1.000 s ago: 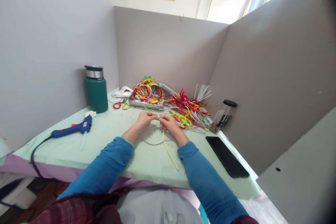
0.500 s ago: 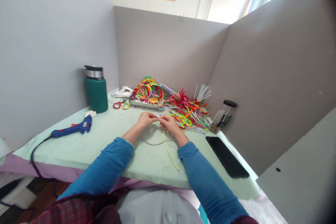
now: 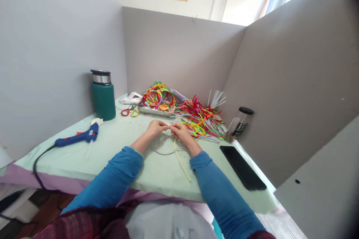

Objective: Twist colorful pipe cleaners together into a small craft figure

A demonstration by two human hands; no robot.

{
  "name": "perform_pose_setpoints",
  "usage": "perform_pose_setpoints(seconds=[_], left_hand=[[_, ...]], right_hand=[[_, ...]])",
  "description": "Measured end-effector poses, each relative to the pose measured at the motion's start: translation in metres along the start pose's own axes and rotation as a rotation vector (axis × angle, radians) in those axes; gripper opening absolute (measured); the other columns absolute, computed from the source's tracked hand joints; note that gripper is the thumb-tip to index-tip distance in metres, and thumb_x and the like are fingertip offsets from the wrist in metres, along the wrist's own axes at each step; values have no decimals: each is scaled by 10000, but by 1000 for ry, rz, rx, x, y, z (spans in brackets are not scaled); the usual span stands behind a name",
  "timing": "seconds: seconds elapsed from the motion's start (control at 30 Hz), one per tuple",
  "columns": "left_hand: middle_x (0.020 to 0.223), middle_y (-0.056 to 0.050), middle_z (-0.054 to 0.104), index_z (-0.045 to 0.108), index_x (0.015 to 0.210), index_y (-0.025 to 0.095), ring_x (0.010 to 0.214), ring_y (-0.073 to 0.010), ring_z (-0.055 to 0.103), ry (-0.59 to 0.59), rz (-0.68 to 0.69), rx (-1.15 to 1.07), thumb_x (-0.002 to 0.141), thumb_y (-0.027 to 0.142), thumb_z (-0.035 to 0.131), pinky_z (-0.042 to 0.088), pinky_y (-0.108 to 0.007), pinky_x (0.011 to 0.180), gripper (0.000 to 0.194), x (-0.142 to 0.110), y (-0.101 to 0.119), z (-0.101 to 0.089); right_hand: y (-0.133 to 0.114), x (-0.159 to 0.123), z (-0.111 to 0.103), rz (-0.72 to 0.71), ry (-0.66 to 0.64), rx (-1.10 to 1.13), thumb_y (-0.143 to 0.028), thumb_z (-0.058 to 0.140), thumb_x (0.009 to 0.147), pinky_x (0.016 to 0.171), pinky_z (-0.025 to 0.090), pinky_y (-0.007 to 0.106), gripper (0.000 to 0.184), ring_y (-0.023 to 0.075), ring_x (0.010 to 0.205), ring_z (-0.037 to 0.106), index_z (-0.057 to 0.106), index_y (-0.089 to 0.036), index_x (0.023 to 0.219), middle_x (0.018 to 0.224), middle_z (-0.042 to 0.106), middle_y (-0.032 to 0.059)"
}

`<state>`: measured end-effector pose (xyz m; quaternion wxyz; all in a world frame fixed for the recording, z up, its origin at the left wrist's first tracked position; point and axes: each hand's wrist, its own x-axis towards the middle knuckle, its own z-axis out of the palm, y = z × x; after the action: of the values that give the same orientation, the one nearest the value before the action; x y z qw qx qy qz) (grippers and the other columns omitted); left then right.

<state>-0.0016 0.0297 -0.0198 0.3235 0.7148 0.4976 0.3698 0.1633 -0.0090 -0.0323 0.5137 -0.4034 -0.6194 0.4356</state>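
Note:
My left hand [image 3: 156,127] and my right hand [image 3: 179,131] meet fingertip to fingertip above the middle of the table. Both are closed in a pinch. Whatever lies between the fingers is too small and covered to name. A pale yellow pipe cleaner [image 3: 181,164] runs from just below my right hand toward the table's front edge; I cannot tell whether its upper end is in the fingers. Under the hands a thin grey strand [image 3: 165,154] curves across the cloth, among small dark scraps.
Behind the hands, a metal tray [image 3: 154,112] holds colourful looped pipe cleaners, beside a heap of loose pipe cleaners [image 3: 203,114]. At left are a blue glue gun [image 3: 77,138], a green bottle [image 3: 103,99] and scissors [image 3: 129,112]. A black phone [image 3: 242,167] and a clear jar [image 3: 239,124] are right.
The fingertips have drawn slightly closer together, and the bit of light purple and green that showed between them is now covered. Otherwise the arms and table items stay put.

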Motion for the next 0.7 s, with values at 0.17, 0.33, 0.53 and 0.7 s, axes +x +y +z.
perform_pose_setpoints(seconds=[0.17,0.33,0.53,0.7], left_hand=[[634,-46,665,734,732,117,588,-137,521,13,-4,-8,615,426,683,350,-249,552,334,0,0,1],[645,-47,664,717,710,123,584,-135,520,3,16,-4,619,437,673,352,-247,549,329,1,-2,2],[560,-7,589,713,692,127,558,-118,468,22,21,23,622,463,678,314,-239,526,345,-2,-1,0],[521,5,551,700,658,119,528,-104,430,6,-1,14,618,464,691,287,-235,503,347,-3,1,-1]], right_hand=[[1,1,0,-3,1,9,-366,641,729,403,226,225,211,64,396,355,569,-168,717,526,504,-52],[0,0,1,13,12,13,-367,649,716,402,215,225,214,62,396,344,568,-169,714,525,495,-53],[1,0,0,8,7,10,-370,643,721,404,224,223,212,64,398,353,564,-173,722,529,499,-51],[1,1,0,11,1,6,-374,643,719,406,225,226,211,68,404,350,567,-177,723,531,498,-49]])
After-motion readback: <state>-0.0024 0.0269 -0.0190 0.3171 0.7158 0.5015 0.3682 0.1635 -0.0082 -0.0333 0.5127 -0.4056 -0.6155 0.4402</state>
